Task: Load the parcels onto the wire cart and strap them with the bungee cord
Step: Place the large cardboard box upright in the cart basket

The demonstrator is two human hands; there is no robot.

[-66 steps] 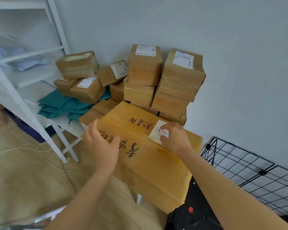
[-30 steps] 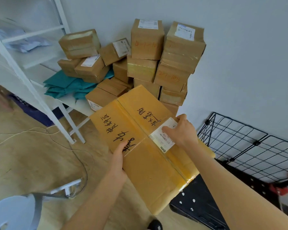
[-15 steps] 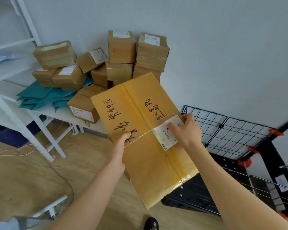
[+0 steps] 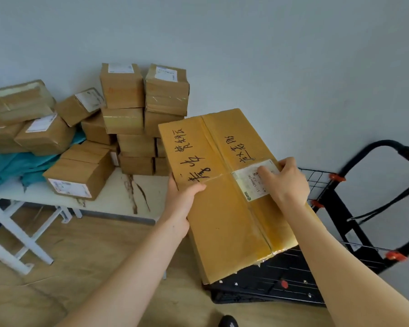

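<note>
1. Grip first: our left hand [image 4: 183, 199] curls round the big box's [image 4: 224, 185] left edge, thumb on top and fingers hidden beneath. Our right hand [image 4: 286, 182] clasps the right edge over the label.
2. The box hangs tilted above the cart's [image 4: 281, 279] black deck, near end lowest.
3. We should lower it flat, long side along the deck, and push it back toward the cart's wire panel [image 4: 314, 178].
4. Fingers under the edges could get pinched, so we slide them out as it settles.
5. The smaller boxes [image 4: 128, 119] wait well left of the cart. A thin black cord [image 4: 385, 201], probably the bungee, hangs by the cart's handle.
</note>
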